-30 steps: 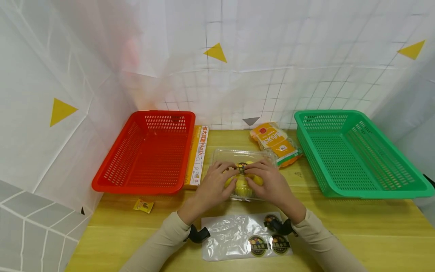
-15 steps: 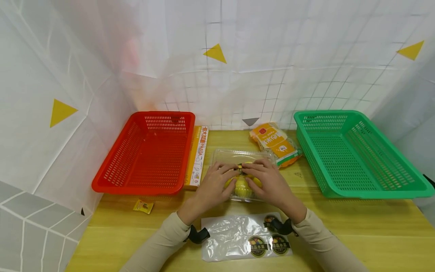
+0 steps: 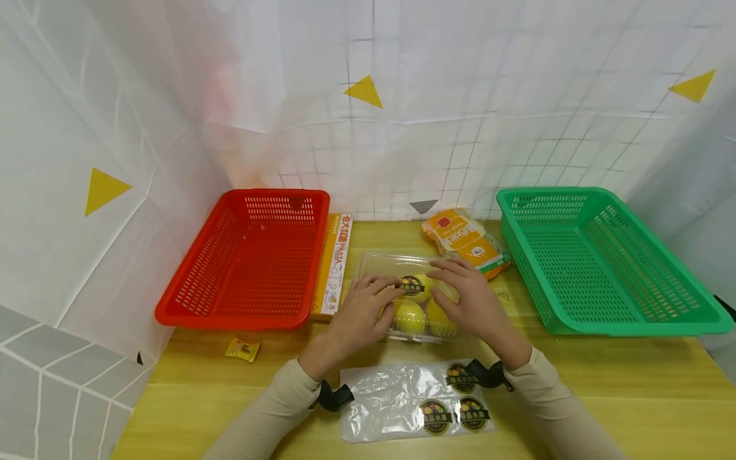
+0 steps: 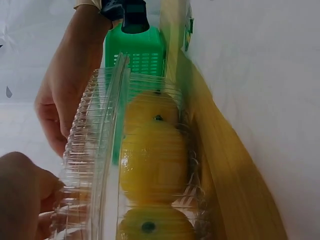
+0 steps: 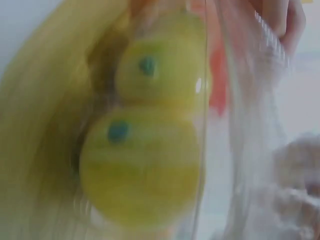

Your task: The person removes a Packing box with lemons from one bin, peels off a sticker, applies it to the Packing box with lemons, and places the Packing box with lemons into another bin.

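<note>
A clear plastic clamshell box (image 3: 381,260) lies closed at the middle of the table with several round yellow fruits (image 3: 411,317) inside. On its lid sits a round dark fruit-label sticker (image 3: 411,285). My left hand (image 3: 362,310) rests on the lid's left side, fingertips at the sticker's left edge. Over the lid's right side is my right hand (image 3: 468,300), its fingers bent and apart from the sticker; whether they touch the plastic is unclear. Green stem ends show on the fruits (image 4: 152,165) in the left wrist view. The right wrist view is blurred.
A sticker sheet (image 3: 391,402) with several labels lies in front of the box. Left stand a red basket (image 3: 241,322) and a pasta box (image 3: 333,275); a small yellow packet (image 3: 243,349) lies nearer. Right are an orange food bag (image 3: 466,237) and a green basket (image 3: 632,329).
My right hand has moved right, away from the sticker, uncovering more of the label and fruits. My left hand stays nearly where it was.
</note>
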The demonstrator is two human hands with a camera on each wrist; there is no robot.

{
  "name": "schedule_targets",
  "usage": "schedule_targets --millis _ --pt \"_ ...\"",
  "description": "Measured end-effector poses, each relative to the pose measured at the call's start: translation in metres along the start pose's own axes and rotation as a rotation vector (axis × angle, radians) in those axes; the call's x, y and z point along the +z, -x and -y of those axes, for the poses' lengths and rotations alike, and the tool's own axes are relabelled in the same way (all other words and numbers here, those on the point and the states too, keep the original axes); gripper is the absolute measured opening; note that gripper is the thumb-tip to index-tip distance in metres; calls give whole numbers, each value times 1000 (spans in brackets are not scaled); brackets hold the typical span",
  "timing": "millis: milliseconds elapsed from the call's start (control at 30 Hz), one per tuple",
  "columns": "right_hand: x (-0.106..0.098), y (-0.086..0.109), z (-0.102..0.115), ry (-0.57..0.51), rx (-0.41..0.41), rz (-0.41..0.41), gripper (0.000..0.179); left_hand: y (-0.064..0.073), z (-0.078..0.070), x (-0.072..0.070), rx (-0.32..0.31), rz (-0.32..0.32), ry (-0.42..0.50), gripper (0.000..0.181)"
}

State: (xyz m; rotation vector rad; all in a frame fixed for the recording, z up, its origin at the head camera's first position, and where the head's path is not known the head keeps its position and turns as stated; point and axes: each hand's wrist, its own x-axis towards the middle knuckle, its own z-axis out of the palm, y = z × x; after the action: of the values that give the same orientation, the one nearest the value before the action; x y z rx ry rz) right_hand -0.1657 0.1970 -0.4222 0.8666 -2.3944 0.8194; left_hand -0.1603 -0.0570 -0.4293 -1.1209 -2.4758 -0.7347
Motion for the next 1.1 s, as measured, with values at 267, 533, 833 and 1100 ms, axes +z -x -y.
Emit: schedule_targets --millis 267,533,833,1100 --pt "-14 2 -22 -11 223 22 44 4 -4 -9 -19 199 -90 65" --pt "-21 7 -32 -122 405 229 61 13 2 -12 -17 204 -95 67" --pt "-28 14 -28 -122 536 265 70 34 7 -7 -321 -20 5 103" --pt "-26 24 -25 -179 707 230 56 44 3 3 -546 -98 160 70"
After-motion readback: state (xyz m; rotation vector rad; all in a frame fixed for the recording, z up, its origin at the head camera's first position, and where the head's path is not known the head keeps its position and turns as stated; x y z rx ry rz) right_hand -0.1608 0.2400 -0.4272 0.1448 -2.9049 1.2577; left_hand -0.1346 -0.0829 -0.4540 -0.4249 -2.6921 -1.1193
